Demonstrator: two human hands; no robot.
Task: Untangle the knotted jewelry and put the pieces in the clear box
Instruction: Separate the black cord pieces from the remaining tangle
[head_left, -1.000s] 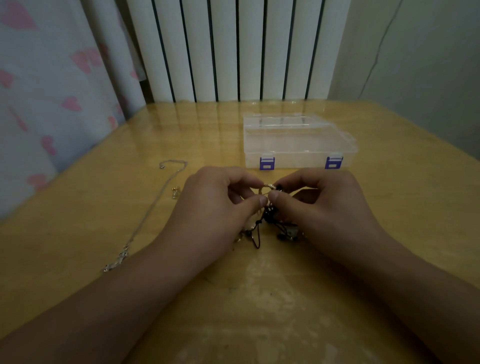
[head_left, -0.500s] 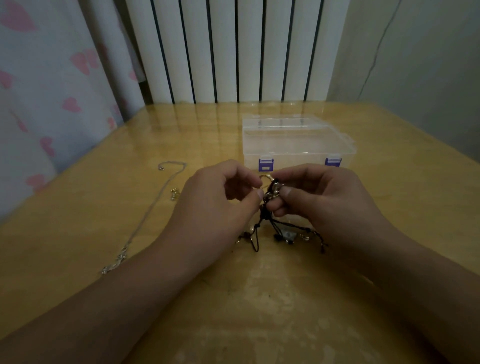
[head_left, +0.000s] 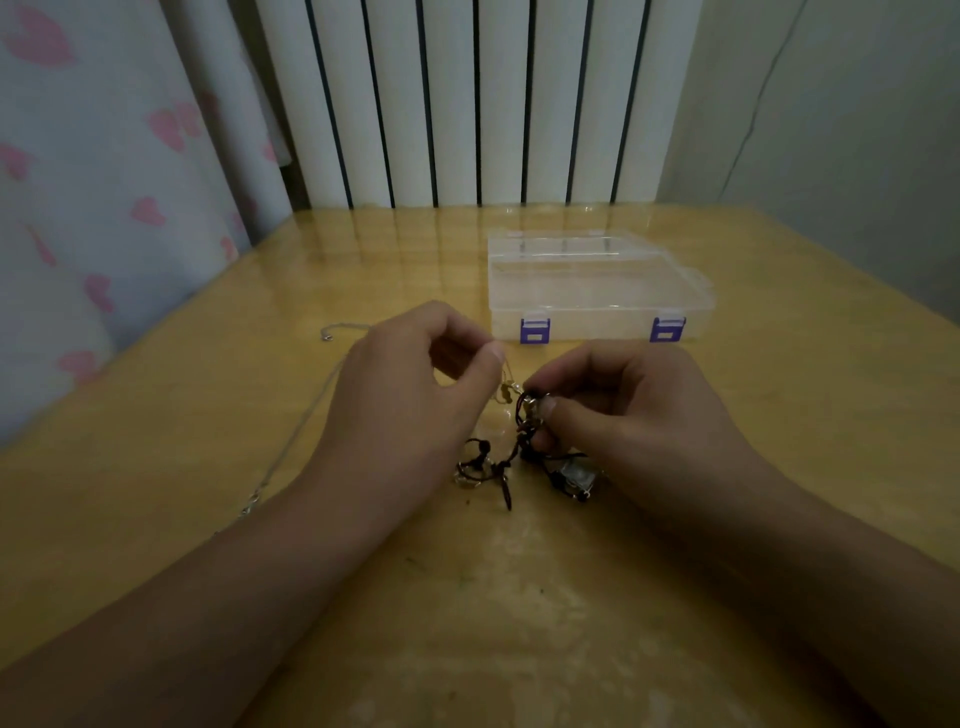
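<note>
silver chain (head_left: 306, 426) lies loose on table (head_left: 156, 467) at far left; left hand (head_left: 410, 410) pinches a thin gold strand, right hand (head_left: 634, 415) pinches the black-cord jewelry knot (head_left: 524, 441) just above the table; clear box (head_left: 597, 291) closed behind hands

A knotted tangle of dark cord, small beads and silvery metal bits (head_left: 524, 452) sits partly lifted off the tabletop — its upper end raised, its loose loops and a pale square charm trailing on the wood. Behind it lies a clear, flat plastic box with two purple latches (head_left: 597, 286), lid closed. A thin silver chain (head_left: 291, 441) lies stretched out at the left — apart from the tangle.
</note>
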